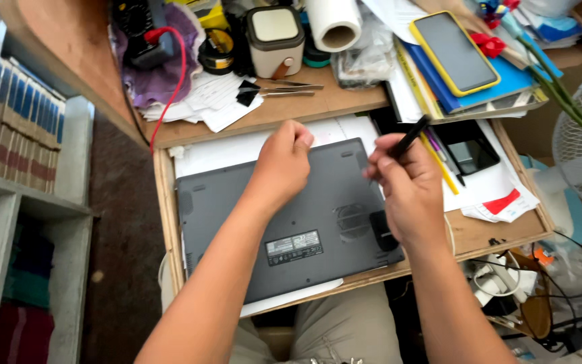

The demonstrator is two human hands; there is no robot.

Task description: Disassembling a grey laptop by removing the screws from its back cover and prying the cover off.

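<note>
A grey laptop is laid bottom-up on a pull-out wooden tray, its base panel with a label and a round vent facing up, white paper showing beneath its far and near edges. The left hand is closed into a loose fist and rested on the far middle of the base panel; nothing can be seen in it. The right hand is closed around a slim black tool, held above the laptop's right end with the tip pointed up and away. Near the tray's right edge a yellow pencil and a dark phone are seen. On the desktop behind, tweezers lie near the front edge, and a yellow-cased phone lies on a blue folder.
</note>
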